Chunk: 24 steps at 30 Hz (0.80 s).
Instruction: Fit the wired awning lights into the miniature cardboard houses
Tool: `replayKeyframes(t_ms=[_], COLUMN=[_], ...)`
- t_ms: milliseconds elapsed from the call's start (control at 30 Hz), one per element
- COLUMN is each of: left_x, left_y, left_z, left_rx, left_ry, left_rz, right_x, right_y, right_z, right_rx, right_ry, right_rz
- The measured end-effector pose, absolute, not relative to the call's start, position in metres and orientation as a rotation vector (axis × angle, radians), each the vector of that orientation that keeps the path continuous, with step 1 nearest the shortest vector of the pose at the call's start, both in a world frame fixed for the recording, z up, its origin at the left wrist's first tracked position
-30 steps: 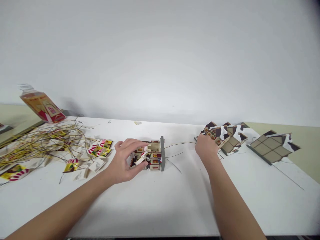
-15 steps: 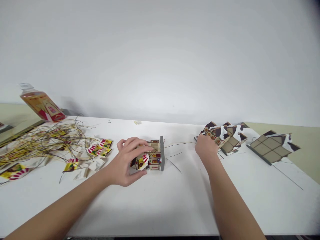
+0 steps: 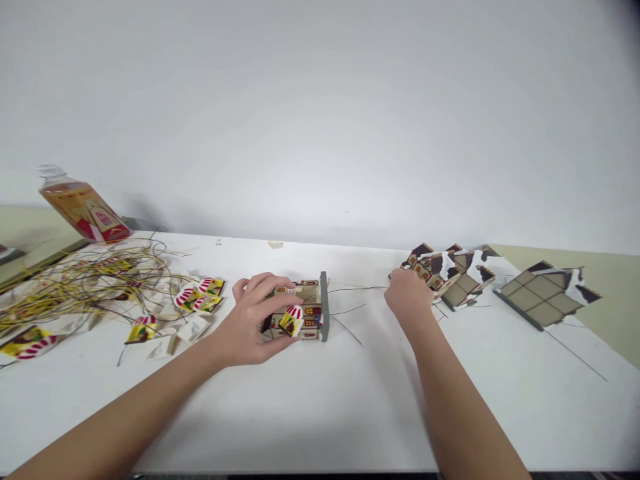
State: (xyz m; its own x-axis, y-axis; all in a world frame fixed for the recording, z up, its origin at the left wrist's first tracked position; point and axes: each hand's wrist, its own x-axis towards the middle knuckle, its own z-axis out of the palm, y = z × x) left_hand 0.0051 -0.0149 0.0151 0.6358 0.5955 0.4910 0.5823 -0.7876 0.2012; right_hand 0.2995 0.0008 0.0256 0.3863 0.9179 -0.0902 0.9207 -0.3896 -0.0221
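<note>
My left hand (image 3: 250, 323) is wrapped round a miniature house (image 3: 311, 327) that lies on its side, its grey base facing right. Against the front of the house, by the thumb and fingers, sits a small yellow piece with a red-and-white striped awning (image 3: 292, 321). A thin dark wire (image 3: 357, 289) runs from the base across to my right hand (image 3: 409, 293), whose closed fingers grip its far end. The fingertips of that hand are hidden. Two more loose wire ends stick out below, on the base side.
Past my right hand lie more miniature houses with snowy roofs (image 3: 463, 283), and another house (image 3: 543, 297) at the far right. On the left is a tangled heap of wires (image 3: 100, 280) with several awning pieces (image 3: 200, 297). A bottle of orange-red liquid (image 3: 85, 207) leans behind it.
The awning piece has tilted and shifted slightly against the house. My right hand has moved a little to the left, and the left thumb slightly up and right.
</note>
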Motion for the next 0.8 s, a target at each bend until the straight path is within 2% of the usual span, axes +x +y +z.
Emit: replayKeyframes(t_ms=[133,300,500,667,800], left_x=[0.009,0.013,0.015,0.015,0.014], left_y=[-0.016,-0.019,-0.019,-0.017,-0.014], left_z=[0.010,0.009,0.008,0.007,0.005], left_rx=[2.738,2.613,2.530,2.477,2.482], left_ry=[1.129,1.281,1.364,1.441,1.465], left_rz=[0.887,0.903,1.006,1.105,1.156], right_x=[0.284,0.258,0.246,0.229,0.209], right_y=[-0.003,-0.008,-0.014,-0.030,-0.038], right_z=[0.022,0.003,0.008,0.024,0.018], right_rx=[2.426,2.091,2.246,1.767,1.752], right_ry=[2.163,2.794,3.137,3.677,3.740], right_rz=[0.066,0.106,0.357,0.309,0.336])
